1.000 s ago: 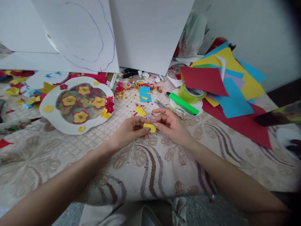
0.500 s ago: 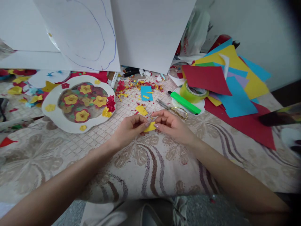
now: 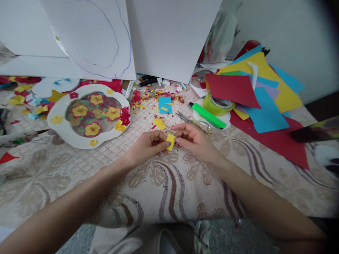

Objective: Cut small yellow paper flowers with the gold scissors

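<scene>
A small yellow piece of paper (image 3: 170, 141) is pinched between my two hands above the patterned tablecloth. My left hand (image 3: 148, 145) grips its left edge with thumb and fingers. On the other side, my right hand (image 3: 194, 141) holds the right edge, thumb on top. Just beyond the fingers lies another yellow paper piece (image 3: 159, 123). A pair of scissors (image 3: 194, 122) with gold handles rests by my right hand, partly behind its fingers. Farther back is a blue paper rectangle (image 3: 165, 105) with yellow slips on it.
At left lies a white scalloped frame (image 3: 57, 130) decorated with paper flowers. A green cutter (image 3: 208, 115) and yellow tape roll (image 3: 218, 106) sit at right, beside stacked coloured paper (image 3: 270, 113). White boards (image 3: 169, 38) stand at the back, with paper scraps (image 3: 150, 95) before them.
The yellow paper between my hands has turned from lying lengthwise to more upright, and more of its face shows. Both hands stay in nearly the same place.
</scene>
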Demonstrator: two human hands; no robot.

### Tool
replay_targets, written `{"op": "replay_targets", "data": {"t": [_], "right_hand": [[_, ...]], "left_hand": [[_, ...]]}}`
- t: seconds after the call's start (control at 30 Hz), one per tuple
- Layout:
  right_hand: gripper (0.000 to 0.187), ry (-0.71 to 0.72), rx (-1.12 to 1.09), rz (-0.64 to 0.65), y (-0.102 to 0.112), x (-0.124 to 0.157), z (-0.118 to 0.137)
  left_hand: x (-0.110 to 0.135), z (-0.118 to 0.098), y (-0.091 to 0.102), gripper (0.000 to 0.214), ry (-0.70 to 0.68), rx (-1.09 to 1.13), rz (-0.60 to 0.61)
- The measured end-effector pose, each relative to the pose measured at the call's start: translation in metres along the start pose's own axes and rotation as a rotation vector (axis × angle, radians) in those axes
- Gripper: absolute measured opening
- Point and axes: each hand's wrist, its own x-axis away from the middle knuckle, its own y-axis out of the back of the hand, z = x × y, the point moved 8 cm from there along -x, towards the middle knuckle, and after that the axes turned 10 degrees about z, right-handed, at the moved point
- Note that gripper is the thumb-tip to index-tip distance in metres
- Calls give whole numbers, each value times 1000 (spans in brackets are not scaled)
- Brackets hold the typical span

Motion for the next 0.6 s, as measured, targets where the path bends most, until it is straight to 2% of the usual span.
{"op": "replay_targets", "data": {"t": [0.07,0.13,0.2,0.3,0.43,0.6], "right_hand": [[22,41,146,-39,9,2,9],[16,70,413,-137,27,6,18],[9,31,754,-243,49,10,21],[20,-89,1043,-267,76,14,10],[29,-162,1094,-240,90,14,-6],[21,-219,1036,-280,94,13,-4]], "left_hand": [[0,2,-1,21,6,4,21],[0,3,-1,22,25,24,8],[1,4,1,22,42,67,-23],[2,4,4,23,54,135,-69],[2,5,9,23,38,215,-129],[2,6,14,23,7,303,-184]]}}
